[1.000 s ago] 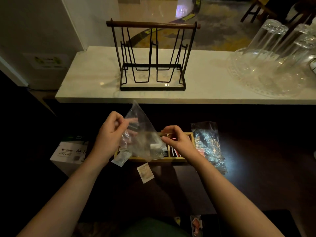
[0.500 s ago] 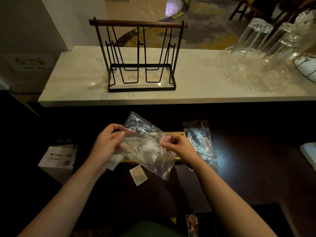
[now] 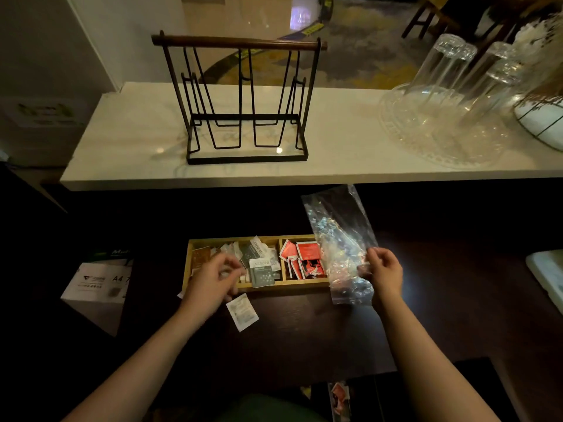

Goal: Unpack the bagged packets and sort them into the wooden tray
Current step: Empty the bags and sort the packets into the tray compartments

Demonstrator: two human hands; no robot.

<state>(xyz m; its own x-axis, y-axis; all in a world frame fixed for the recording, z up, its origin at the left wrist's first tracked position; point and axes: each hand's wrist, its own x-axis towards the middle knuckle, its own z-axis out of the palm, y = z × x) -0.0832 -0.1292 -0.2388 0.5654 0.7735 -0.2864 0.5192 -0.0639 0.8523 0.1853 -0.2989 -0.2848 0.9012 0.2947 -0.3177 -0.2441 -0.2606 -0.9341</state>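
Note:
A wooden tray (image 3: 274, 286) lies on the dark table, divided into compartments. The left and middle parts hold grey and white packets (image 3: 260, 269); the right part holds red packets (image 3: 304, 257). My right hand (image 3: 385, 272) pinches a crinkled clear plastic bag (image 3: 341, 239) just right of the tray, and the bag stands up over the tray's right end. My left hand (image 3: 210, 281) hovers over the tray's left end with loosely curled fingers and nothing visible in it. One white packet (image 3: 242, 312) lies on the table in front of the tray.
A black wire rack (image 3: 243, 102) with a wooden bar stands on the white counter (image 3: 335, 141) behind the tray. Upturned glasses (image 3: 441, 95) sit on a clear dish at the counter's right. An A4 paper box (image 3: 97, 284) is at the left, a white object (image 3: 548, 278) at the right edge.
My left hand let go of the clear bag and dropped over the tray's left end. My right hand carried the bag to the right, uncovering the tray.

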